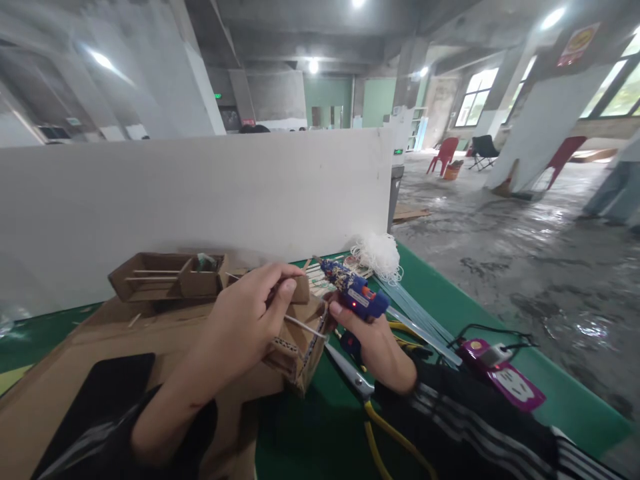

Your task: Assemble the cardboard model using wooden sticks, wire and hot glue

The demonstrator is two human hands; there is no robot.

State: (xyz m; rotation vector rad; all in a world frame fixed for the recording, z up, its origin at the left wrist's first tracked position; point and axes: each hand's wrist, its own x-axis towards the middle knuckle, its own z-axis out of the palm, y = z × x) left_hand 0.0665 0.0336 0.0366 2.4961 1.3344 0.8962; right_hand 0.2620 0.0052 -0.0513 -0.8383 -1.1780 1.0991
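My left hand (253,317) is closed on a small open cardboard box (310,363), fingers over its far side and thumb near a raised cardboard piece (301,291). A thin pale stick (305,325) crosses the box's opening. My right hand (381,343) is wrapped around a blue hot glue gun (357,293), its fingertips close to the box's right edge. The gun's nozzle points up and left, above the box, and a red light glows on its body. A clear glue stick (415,327) sticks out of its back.
Yellow-handled scissors (357,381) lie below my right hand. A purple power strip (517,387) sits to the right, near the green table's edge. Another cardboard box (150,277), a black phone-like slab (103,400) and white string (380,257) lie around. A white partition (200,193) stands behind.
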